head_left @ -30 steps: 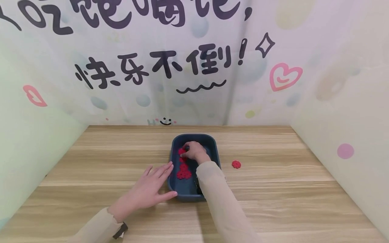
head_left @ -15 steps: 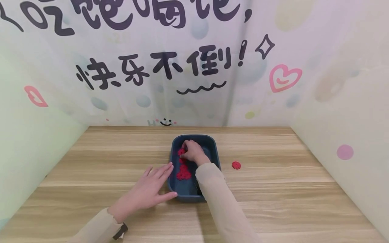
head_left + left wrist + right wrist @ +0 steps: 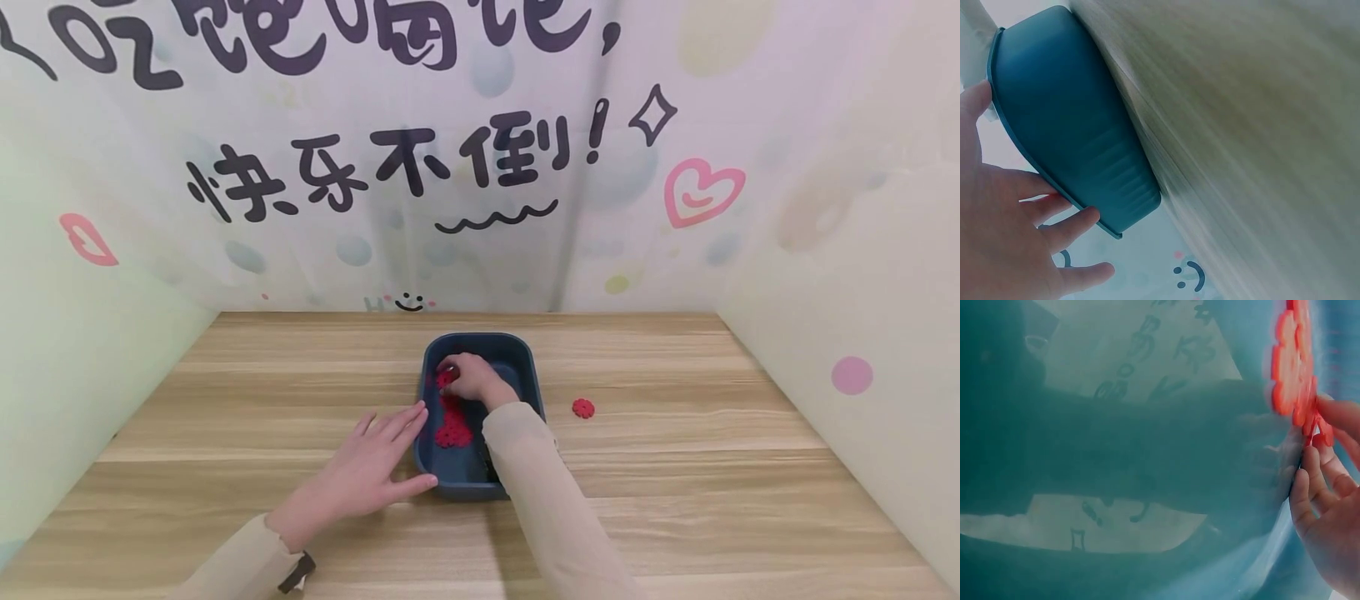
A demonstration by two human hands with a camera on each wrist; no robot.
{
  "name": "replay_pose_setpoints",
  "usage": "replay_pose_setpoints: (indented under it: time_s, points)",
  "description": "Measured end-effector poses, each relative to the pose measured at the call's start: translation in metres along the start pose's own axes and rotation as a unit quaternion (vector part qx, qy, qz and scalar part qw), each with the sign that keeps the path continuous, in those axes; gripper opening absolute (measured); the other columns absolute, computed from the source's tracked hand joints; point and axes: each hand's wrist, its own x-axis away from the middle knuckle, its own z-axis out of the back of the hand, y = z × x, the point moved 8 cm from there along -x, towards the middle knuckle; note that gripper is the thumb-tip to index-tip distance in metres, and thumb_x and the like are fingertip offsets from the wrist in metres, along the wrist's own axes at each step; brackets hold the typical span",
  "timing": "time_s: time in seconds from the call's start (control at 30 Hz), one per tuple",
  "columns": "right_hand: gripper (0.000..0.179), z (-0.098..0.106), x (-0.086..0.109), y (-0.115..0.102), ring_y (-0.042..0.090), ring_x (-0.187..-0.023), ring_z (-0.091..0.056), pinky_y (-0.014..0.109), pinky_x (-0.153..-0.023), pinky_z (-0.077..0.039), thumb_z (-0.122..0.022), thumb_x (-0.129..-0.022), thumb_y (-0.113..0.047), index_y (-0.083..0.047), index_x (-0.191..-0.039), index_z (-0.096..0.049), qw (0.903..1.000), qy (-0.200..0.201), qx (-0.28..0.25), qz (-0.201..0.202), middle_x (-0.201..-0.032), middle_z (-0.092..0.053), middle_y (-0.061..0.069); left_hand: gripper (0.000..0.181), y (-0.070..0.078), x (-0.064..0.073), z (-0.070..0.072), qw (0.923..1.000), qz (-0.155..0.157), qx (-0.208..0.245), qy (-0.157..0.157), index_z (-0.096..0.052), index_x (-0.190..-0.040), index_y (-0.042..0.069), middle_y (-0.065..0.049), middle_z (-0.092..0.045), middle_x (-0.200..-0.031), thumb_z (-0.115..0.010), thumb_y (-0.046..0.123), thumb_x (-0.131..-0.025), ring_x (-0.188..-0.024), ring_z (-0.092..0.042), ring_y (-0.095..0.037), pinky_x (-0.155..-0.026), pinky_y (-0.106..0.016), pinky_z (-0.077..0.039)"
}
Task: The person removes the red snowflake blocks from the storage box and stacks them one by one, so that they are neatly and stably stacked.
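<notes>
A dark blue tray (image 3: 480,485) with rounded corners stands on the table. My left hand (image 3: 358,468) lies at its left side, fingers extended, with fingertips and thumb touching the rim; the left wrist view shows them against the lip of the tray (image 3: 1063,112). Inside the tray my right hand (image 3: 477,379) pinches a red flower-shaped disc (image 3: 446,379) near the far left corner. A row of overlapping red discs (image 3: 453,429) lies along the tray's left side. In the right wrist view, thumb and fingers of the right hand (image 3: 1334,506) meet at a red disc (image 3: 1324,432).
One loose red disc (image 3: 583,408) lies on the wooden table (image 3: 675,483) right of the tray. A printed cloth (image 3: 480,250) hangs behind the table's back edge, and pale walls flank both sides. A dark item beside the right sleeve in the tray is mostly hidden.
My right hand has shifted slightly left and nearer in the tray, bringing the pinched disc closer to the row. The left hand and tray have stayed put.
</notes>
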Motion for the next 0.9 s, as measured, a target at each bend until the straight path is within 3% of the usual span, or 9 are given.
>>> replay_pose_setpoints:
  time_s: [0.47,0.9]
  points:
    - [0.032,-0.0028,0.0016,0.0009,0.015,-0.088,-0.048,0.030,-0.080,-0.042,-0.062,-0.081,-0.015,-0.015,-0.113,-0.061,0.9997,-0.023,-0.001,-0.003,-0.100,-0.057,0.002,0.081,0.0016,0.0008,0.0014,0.9999,-0.008,-0.009,0.007,-0.036,-0.134,0.004,-0.008,-0.031,-0.139,-0.041,0.064,-0.080,-0.122,-0.033,-0.023,-0.095,-0.055,-0.021]
    - [0.031,0.0055,0.0047,0.0045,0.015,-0.082,-0.051,0.030,-0.077,-0.043,-0.068,-0.078,-0.020,-0.011,-0.106,-0.061,0.9982,-0.053,-0.022,-0.020,-0.090,-0.057,0.001,0.079,0.0002,0.0001,-0.0009,1.0000,-0.001,-0.002,0.005,-0.036,-0.135,0.005,-0.006,-0.030,-0.140,-0.047,0.060,-0.080,-0.122,-0.033,-0.023,-0.095,-0.055,-0.021]
